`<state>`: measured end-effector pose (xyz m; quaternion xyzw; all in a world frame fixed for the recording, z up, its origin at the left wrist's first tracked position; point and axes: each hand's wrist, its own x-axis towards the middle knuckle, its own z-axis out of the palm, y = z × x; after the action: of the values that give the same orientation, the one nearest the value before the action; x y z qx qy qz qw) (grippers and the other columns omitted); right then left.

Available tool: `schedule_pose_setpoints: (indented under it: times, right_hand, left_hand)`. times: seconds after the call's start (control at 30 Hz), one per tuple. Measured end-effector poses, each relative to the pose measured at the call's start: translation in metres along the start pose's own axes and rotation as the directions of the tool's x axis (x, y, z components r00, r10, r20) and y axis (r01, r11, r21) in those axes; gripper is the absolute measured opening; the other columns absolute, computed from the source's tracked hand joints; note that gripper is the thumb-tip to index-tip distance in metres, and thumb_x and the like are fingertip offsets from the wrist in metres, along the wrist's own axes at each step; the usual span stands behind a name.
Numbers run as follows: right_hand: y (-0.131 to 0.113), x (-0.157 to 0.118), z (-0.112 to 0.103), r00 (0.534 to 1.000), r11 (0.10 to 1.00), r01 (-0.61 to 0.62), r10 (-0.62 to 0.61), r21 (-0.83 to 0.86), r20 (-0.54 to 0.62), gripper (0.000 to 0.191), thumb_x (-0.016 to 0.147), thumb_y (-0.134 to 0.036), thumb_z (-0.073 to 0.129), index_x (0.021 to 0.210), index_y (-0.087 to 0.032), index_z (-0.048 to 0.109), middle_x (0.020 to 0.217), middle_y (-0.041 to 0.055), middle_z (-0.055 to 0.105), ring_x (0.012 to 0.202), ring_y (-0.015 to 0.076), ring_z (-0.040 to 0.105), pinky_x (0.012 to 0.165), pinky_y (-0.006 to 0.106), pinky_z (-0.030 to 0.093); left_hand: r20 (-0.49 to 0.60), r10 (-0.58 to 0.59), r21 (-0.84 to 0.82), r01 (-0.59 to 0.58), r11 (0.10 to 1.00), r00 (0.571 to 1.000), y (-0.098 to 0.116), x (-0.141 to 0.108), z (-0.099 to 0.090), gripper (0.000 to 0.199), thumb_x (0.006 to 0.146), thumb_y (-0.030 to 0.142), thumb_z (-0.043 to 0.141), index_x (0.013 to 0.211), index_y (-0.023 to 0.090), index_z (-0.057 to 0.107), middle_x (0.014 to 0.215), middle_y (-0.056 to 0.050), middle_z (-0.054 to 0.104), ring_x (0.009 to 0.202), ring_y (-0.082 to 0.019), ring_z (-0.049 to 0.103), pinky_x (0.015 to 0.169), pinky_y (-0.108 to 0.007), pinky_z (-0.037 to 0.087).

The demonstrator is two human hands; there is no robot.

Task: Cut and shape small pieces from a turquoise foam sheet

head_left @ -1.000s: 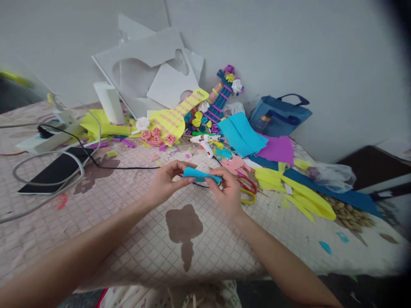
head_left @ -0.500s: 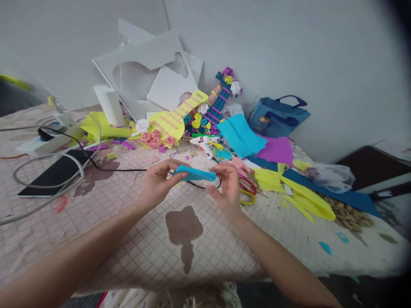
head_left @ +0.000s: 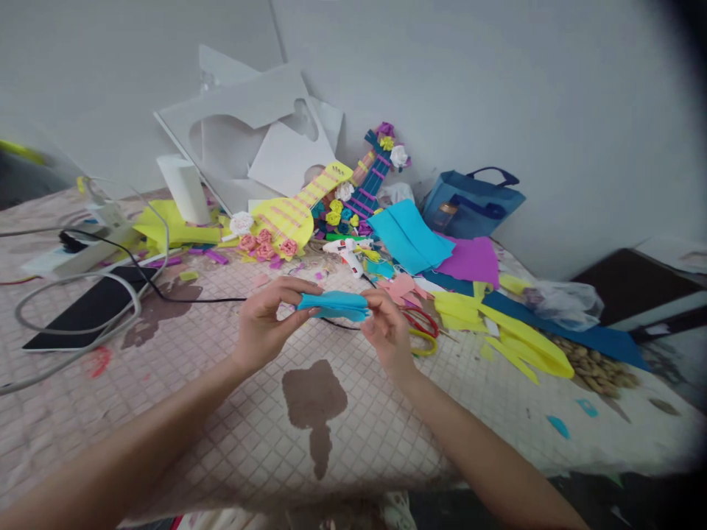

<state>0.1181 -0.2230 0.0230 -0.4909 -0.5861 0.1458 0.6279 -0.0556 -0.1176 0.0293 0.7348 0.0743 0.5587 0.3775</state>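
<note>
Blue paper bundle held above the surface between two hands

From my remote seat I go left to right: a black slab [head_left: 91,309] lies under a loop of pale cable [head_left: 135,316] on the patterned surface [head_left: 375,434]. Next, the left hand [head_left: 259,324] is clamped on the left end of the blue paper bundle [head_left: 334,304], thumb below and fingers above. The bundle sits level in the air, its layers loose along the lower edge. I judge it very light, soft and a little springy, not slippery, but easy to crease or tear. I would take it by the two ends, pinching all layers together and leaving the middle uncrushed. The right hand [head_left: 391,331] has its fingers at the right end, thumb near the lower corner; I cannot tell whether it grips. Beyond the bundle lies a glue gun [head_left: 347,254]; right of the hand, scissors [head_left: 423,321], then yellow paper [head_left: 513,342].

Against half a second ago, the right fingers, then spread apart from the bundle, now meet its end, and the paper looks broader, less fanned.
</note>
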Motion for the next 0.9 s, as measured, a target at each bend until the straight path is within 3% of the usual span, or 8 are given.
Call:
schedule_pose_setpoints:
  times: [0.27,0.43,0.57,0.73,0.9]
  right_hand:
    - [0.0017,-0.0017,0.0018,0.993,0.996,-0.087,0.089,0.024,-0.078,0.01,0.082,-0.031,0.062,0.081,-0.022,0.059,0.088,0.0033,0.059,0.085,0.0179,0.056,0.078,0.033,0.045]
    - [0.0008,-0.0032,0.0059,0.974,0.979,-0.144,0.165,0.143,-0.152,0.023,0.076,-0.028,0.069,0.091,-0.023,0.053,0.084,0.0002,0.057,0.08,0.0153,0.057,0.072,0.03,0.048]
    - [-0.0008,-0.0022,0.0072,0.979,0.979,-0.12,0.144,0.164,-0.146,0.033,0.076,-0.027,0.068,0.102,-0.026,0.048,0.084,-0.0008,0.059,0.079,0.0148,0.059,0.072,0.03,0.05]
    - [-0.0014,-0.0013,0.0048,0.986,0.996,-0.084,0.083,-0.001,-0.147,0.012,0.079,-0.024,0.065,0.09,-0.023,0.06,0.088,0.0021,0.063,0.083,0.0161,0.061,0.074,0.03,0.05]
    - [-0.0007,-0.0017,0.0038,0.987,0.998,-0.047,0.042,-0.03,-0.156,0.01,0.08,-0.021,0.065,0.089,-0.024,0.062,0.087,0.0016,0.064,0.083,0.0159,0.061,0.074,0.03,0.05]
  left_hand:
    - [-0.011,-0.071,0.02,0.071,0.997,0.997,-0.0018,-0.0038,0.0023,0.008,0.077,0.018,0.07,0.073,0.02,0.062,0.089,-0.005,0.07,0.086,-0.02,0.065,0.082,-0.039,0.05]
    - [-0.013,-0.078,-0.002,0.078,0.997,0.997,-0.0024,-0.0052,0.0033,0.008,0.077,0.02,0.07,0.073,0.019,0.064,0.086,-0.005,0.07,0.083,-0.019,0.065,0.078,-0.037,0.051]
    - [0.009,-0.08,0.012,0.08,0.997,0.997,-0.0021,-0.005,0.0038,0.006,0.078,0.02,0.07,0.074,0.02,0.064,0.085,-0.005,0.07,0.083,-0.019,0.065,0.079,-0.038,0.051]
    - [0.019,-0.093,0.007,0.093,0.996,0.995,-0.0021,-0.0052,0.0042,0.008,0.076,0.017,0.071,0.074,0.019,0.064,0.087,-0.005,0.07,0.085,-0.019,0.065,0.082,-0.037,0.05]
    - [0.024,-0.189,0.007,0.189,0.982,0.982,-0.0034,-0.0072,0.0037,0.011,0.075,0.022,0.073,0.081,0.02,0.064,0.094,-0.006,0.071,0.089,-0.02,0.064,0.087,-0.039,0.049]
